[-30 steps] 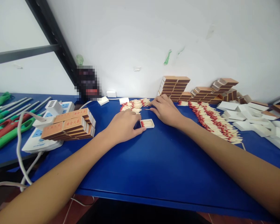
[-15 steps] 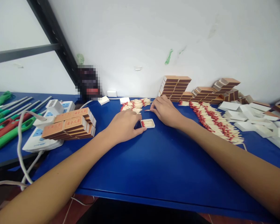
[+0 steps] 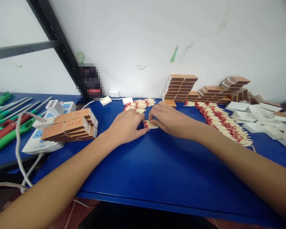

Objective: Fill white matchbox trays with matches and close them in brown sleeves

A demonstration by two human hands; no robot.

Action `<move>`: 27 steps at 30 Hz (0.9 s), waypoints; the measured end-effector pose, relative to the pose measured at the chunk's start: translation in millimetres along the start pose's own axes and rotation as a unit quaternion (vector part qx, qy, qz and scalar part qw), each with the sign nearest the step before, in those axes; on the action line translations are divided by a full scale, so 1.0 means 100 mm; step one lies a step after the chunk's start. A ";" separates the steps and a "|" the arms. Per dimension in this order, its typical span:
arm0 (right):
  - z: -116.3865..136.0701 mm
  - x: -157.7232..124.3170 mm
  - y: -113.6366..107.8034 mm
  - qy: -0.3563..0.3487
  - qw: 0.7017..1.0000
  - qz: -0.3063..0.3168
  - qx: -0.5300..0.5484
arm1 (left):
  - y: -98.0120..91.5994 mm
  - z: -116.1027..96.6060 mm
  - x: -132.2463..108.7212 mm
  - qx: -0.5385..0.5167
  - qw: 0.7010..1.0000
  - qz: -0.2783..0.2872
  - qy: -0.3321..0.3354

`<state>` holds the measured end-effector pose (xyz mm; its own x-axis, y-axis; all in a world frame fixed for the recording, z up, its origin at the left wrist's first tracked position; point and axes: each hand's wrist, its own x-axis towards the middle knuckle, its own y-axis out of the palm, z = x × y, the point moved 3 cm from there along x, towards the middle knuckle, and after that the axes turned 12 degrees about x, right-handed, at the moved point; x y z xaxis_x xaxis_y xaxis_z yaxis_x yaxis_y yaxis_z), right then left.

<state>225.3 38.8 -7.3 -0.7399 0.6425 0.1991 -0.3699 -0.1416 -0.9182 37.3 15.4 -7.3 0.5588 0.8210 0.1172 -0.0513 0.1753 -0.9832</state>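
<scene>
Fingers of the left hand (image 3: 125,128) hold a white tray (image 3: 153,128) on the bench (image 3: 143,171) — the right hand (image 3: 170,120) bends over its matches (image 3: 147,124), its grip too hidden to tell.

Nearside tabletop (image 3: 147,171) open, matchbox stack (image 3: 181,86) behind

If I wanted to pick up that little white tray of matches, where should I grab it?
Probably pinch the tray by its long near and far walls, coming from the left end, where the left hand is; the right hand covers the other end. It lies flat and open-topped, so keep it level lest the matches spill.
</scene>
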 end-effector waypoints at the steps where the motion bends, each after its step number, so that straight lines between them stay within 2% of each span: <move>1: -0.02 0.00 -0.02 0.007 1.000 -0.006 0.013 | 0.00 0.00 0.00 -0.001 1.000 0.001 0.000; 8: -0.23 -0.06 -0.11 0.019 0.996 0.009 0.088 | 0.00 0.00 0.00 -0.016 1.000 -0.001 -0.001; 13: -0.16 -0.03 -0.05 0.003 0.994 -0.021 0.106 | 0.01 0.00 -0.01 -0.014 1.000 -0.001 0.001; 19: -0.12 0.01 0.05 0.010 0.992 -0.016 0.124 | 0.02 0.00 0.00 -0.011 1.000 -0.005 0.008; 27: -0.12 -0.01 -0.01 0.004 0.993 -0.011 0.113 | -0.01 -0.01 0.00 -0.014 1.000 0.004 0.005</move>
<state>232.5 47.4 -10.8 -0.7262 0.6531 0.2149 -0.5038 -0.2928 -0.8127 37.8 14.5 -6.8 0.5668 0.8167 0.1085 -0.0328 0.1539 -0.9875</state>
